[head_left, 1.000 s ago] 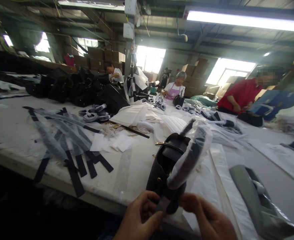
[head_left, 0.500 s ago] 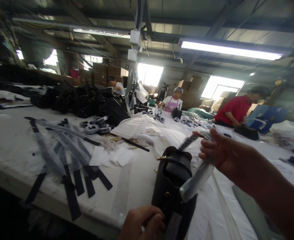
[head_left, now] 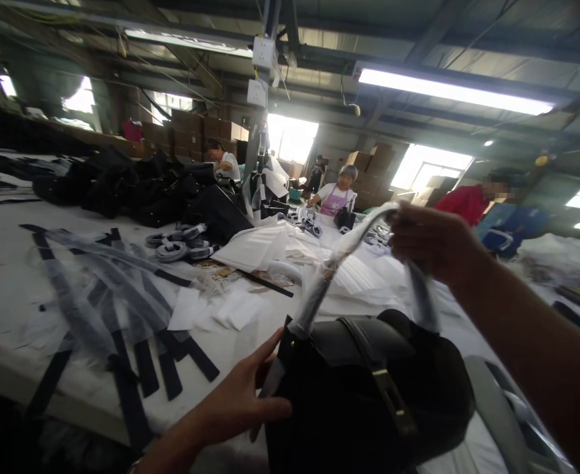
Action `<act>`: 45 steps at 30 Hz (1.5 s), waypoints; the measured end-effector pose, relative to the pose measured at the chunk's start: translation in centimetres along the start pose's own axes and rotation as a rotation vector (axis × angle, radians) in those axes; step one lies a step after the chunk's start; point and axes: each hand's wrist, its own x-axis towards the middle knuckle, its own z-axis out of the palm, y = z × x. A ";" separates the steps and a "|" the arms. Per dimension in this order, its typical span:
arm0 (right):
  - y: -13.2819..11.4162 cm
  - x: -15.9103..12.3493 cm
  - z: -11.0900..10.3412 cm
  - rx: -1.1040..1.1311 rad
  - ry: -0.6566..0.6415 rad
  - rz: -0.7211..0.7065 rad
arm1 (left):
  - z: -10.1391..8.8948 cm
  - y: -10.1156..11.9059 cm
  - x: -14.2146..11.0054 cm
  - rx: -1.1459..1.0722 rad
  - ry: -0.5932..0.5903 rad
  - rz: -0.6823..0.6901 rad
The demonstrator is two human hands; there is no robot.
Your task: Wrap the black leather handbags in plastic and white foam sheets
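A black leather handbag (head_left: 363, 395) with a buckled strap across its flap hangs low in the middle of the view. Its handle (head_left: 319, 289) is wrapped in clear plastic. My right hand (head_left: 430, 243) is closed round the top of that handle and holds the bag up. My left hand (head_left: 240, 401) lies against the bag's left side with the fingers spread. A strip of plastic or strap hangs by my left fingertips.
A long white worktable (head_left: 3, 289) carries black straps in plastic sleeves (head_left: 102, 303), rolled straps (head_left: 176, 243), white paper sheets (head_left: 264, 247) and a heap of black bags (head_left: 136, 184). Other people (head_left: 336, 194) work at the far side. A grey part (head_left: 497, 408) lies at right.
My right hand has let go of the strap end, reached up and taken the wrapped handle, lifting the bag nearer. My left hand has opened onto the bag's side.
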 end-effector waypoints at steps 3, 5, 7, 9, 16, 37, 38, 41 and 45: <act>5.5 3.9 1.7 -0.049 -0.011 0.070 | 0.3 -0.8 0.4 -0.053 0.058 -0.067; 9.4 5.8 1.9 -0.117 0.019 0.107 | 0.0 -2.0 1.4 -0.067 0.122 -0.160; 12.5 6.4 1.3 -0.208 0.052 0.126 | -0.7 -3.4 2.6 -0.071 0.166 -0.237; 14.3 5.4 0.0 -0.314 0.085 0.108 | -1.7 -4.4 3.5 0.033 0.186 -0.257; 17.2 -6.1 -4.5 -0.691 -0.170 -0.083 | -3.7 -2.2 3.5 0.759 0.543 -0.126; 21.9 -12.4 -0.9 -1.244 -0.318 -0.500 | 1.6 -1.3 4.5 1.407 -0.252 0.385; 22.5 -12.1 -0.8 -1.235 -0.324 -0.501 | 1.6 -1.9 4.5 1.417 -0.239 0.423; 25.1 -12.4 -0.4 -1.264 -0.282 -0.551 | 1.1 -4.6 3.9 1.437 -0.213 0.562; 28.2 -14.0 -0.1 -1.289 -0.269 -0.603 | 0.3 -7.0 2.9 1.420 -0.204 0.673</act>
